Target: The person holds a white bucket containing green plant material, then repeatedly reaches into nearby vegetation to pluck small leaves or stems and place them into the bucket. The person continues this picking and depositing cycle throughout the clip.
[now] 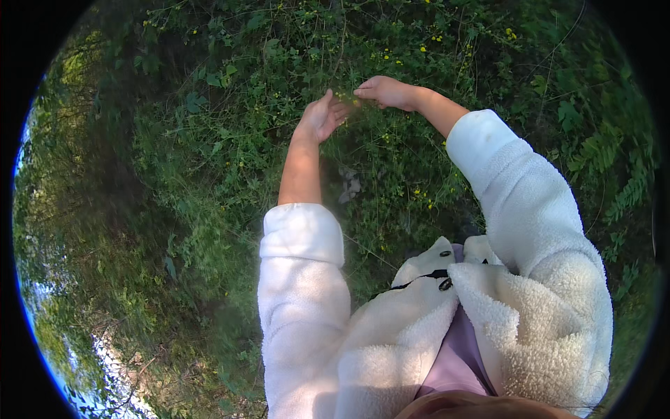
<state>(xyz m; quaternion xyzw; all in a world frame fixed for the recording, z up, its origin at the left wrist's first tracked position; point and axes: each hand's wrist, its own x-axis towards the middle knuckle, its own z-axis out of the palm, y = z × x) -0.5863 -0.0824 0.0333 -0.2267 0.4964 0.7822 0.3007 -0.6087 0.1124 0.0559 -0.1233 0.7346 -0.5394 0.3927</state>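
Observation:
Both arms, in rolled white fleecy sleeves, reach forward over low green plants. My left hand (324, 119) is open, palm turned toward the right, with its thumb raised and its fingers stretched beside a sprig with small yellow flowers (340, 95). From the other side, my right hand (385, 93) comes in with its fingers closed in a pinch at the same sprig. What lies between those fingertips is too small to make out. A narrow gap separates the two hands, and the yellow blooms show in it.
More yellow flowers (419, 194) dot the greenery in front of my jacket (405, 321), with others (511, 33) at the far right. Broad lobed leaves (569, 115) and fern-like fronds (628, 199) grow on the right. A pale greyish patch (350, 184) shows among the stems.

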